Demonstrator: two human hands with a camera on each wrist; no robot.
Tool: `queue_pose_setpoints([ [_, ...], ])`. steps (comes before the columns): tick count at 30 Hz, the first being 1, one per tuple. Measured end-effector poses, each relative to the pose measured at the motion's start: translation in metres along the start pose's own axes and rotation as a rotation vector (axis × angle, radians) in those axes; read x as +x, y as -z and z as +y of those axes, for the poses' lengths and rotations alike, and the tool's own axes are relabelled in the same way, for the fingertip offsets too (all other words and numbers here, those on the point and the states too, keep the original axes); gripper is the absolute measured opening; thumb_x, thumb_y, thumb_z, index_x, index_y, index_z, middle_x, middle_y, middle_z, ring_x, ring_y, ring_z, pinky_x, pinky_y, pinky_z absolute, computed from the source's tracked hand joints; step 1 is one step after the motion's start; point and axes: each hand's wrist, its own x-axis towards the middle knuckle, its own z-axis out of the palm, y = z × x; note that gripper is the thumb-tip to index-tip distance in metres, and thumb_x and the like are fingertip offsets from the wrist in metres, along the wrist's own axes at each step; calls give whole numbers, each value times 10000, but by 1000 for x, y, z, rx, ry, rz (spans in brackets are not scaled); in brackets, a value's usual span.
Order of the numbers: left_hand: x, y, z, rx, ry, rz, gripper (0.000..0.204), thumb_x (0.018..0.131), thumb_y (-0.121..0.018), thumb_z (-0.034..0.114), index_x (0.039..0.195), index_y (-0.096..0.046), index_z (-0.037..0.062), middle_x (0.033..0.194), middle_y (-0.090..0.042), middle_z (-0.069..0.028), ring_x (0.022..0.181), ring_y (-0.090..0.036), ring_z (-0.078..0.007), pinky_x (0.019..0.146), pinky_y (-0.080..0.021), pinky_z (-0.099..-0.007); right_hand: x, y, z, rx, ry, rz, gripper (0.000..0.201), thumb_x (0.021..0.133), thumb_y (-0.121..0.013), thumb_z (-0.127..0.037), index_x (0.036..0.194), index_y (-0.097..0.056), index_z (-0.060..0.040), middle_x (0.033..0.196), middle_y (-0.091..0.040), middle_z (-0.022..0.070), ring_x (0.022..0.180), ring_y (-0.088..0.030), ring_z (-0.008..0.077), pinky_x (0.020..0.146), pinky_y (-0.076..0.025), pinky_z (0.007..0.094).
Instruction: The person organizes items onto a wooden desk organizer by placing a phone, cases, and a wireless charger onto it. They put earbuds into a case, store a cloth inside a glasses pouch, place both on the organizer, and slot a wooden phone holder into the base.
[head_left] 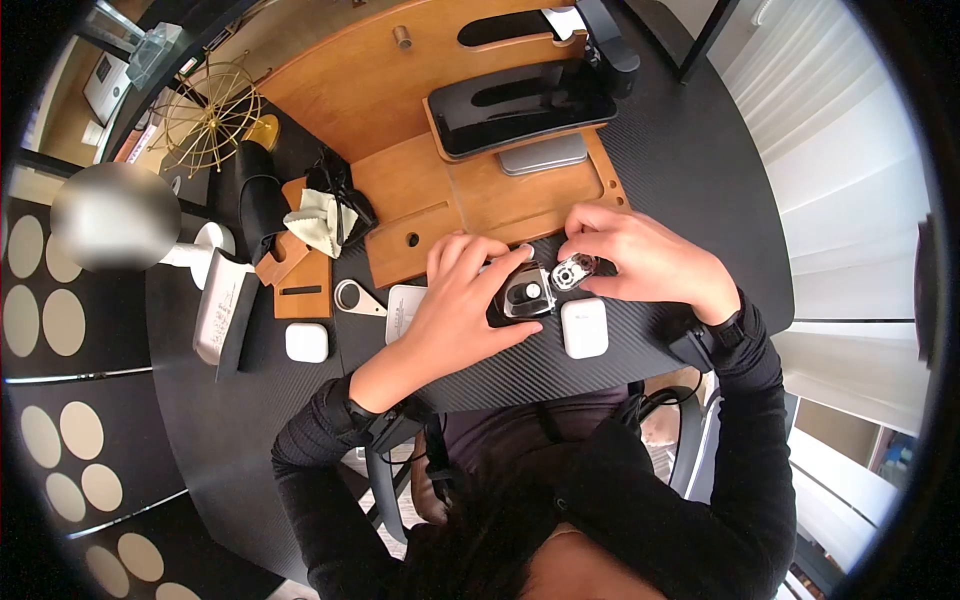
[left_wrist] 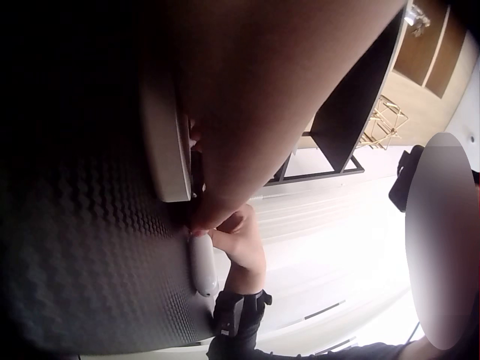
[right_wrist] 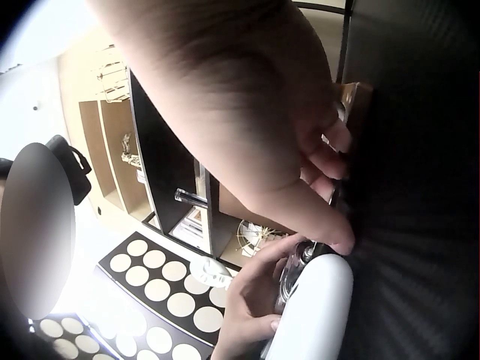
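My left hand [head_left: 452, 300] grips a small dark, clear-sided case [head_left: 527, 293] with a white round spot on its face, thumb below and fingers over the top. Against its right side lies a small clear-and-black rounded piece [head_left: 571, 272], which my right hand [head_left: 645, 260] pinches between thumb and fingers. Just below that hand sits a white earbud case [head_left: 585, 328], seen edge-on in the right wrist view. A pale flat box [head_left: 401, 308] shows partly from under my left hand. In the left wrist view the forearm hides most of the held things.
Behind the hands stands a wooden desk organizer [head_left: 405, 220] with a black glasses case [head_left: 525, 108]. Leftward lie a second white case [head_left: 306, 342], a ring-ended white tool [head_left: 358, 297], a cloth [head_left: 320, 222] and an open long case [head_left: 222, 312]. A gold wire wheel [head_left: 212, 122] stands farther back.
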Motion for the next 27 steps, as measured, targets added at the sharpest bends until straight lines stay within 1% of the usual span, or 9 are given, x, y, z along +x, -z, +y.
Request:
queue_pose_setpoints([
  [3,-1,1,0,31,-17,11,694,620,-873,297,1230,-612,93,1097,-522,-86,1090,-459,-307,1002,-319,-435,2,0,0,-38,-1,92,313,699,-743,-85,987,-640,-16,952,-592,103,862,-643,307,733,-522,395],
  [6,0,2,0,-9,37,52,683,612,-873,272,1216,-610,91,1092,-530,-87,1076,-471,-305,972,-352,-417,3,1,-3,-18,-92,130,295,717,-733,-113,983,-643,-20,924,-625,107,838,-662,324,720,-535,400],
  [10,0,2,-1,-57,58,118,663,611,-872,259,1197,-610,91,1096,-538,-88,1053,-489,-295,936,-380,-402,3,-1,-8,-67,-119,127,307,722,-734,-125,997,-647,-21,909,-642,108,811,-673,325,705,-544,392],
  [16,0,4,1,-87,76,101,644,620,-868,268,1181,-610,85,1082,-546,-77,1028,-508,-271,919,-379,-396,6,-18,-16,30,-11,254,338,730,-741,-126,1041,-655,-29,897,-623,97,781,-669,307,673,-545,366],
  [17,0,5,1,-85,70,80,631,626,-860,274,1174,-611,84,1066,-553,-68,1009,-519,-259,921,-371,-391,6,-22,-13,53,54,268,391,682,-764,-25,1060,-663,-9,930,-603,81,718,-650,206,650,-551,305],
  [18,0,6,1,-83,63,59,617,633,-851,280,1167,-613,82,1050,-560,-60,989,-530,-248,922,-363,-386,6,-22,-13,54,55,269,391,682,-764,-25,1060,-663,-9,930,-603,81,718,-650,206,650,-551,305],
  [20,-1,4,-3,-131,67,58,603,648,-851,297,1158,-612,83,1034,-567,-52,946,-549,-224,925,-341,-371,6,-22,-12,170,139,274,396,684,-753,16,1068,-661,-10,1031,-588,85,792,-650,194,697,-562,309],
  [24,-1,5,-4,-183,46,51,569,669,-847,306,1138,-616,82,991,-578,-36,855,-576,-178,910,-321,-340,8,-22,-11,221,224,290,393,696,-759,26,1075,-659,-8,1065,-567,90,846,-643,193,730,-566,313],
  [27,-1,7,-2,-181,63,26,579,651,-824,280,1155,-618,82,1011,-586,-49,919,-565,-209,915,-338,-355,7,-19,-12,276,244,253,405,713,-770,24,1098,-648,-9,1031,-565,91,827,-638,199,720,-561,311],
])
